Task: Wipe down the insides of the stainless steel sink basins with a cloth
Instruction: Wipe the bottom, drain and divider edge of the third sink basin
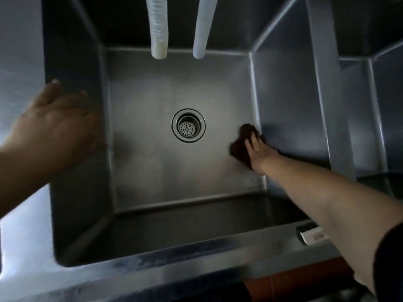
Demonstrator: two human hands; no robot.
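I look down into a deep stainless steel sink basin (152, 166) with a round drain strainer (188, 125) in the middle of its floor. My right hand (259, 152) reaches down to the floor's right edge, where it meets the right wall, and presses a dark brown cloth (241, 142) flat against the steel with straight fingers. My left hand (54, 123) hovers blurred over the basin's left rim, fingers spread and holding nothing.
Two white corrugated hoses (157, 27) (201, 29) hang over the basin's back. A second basin (357, 118) lies beyond the right divider wall. A small white object (311, 235) sits on the front rim at the right.
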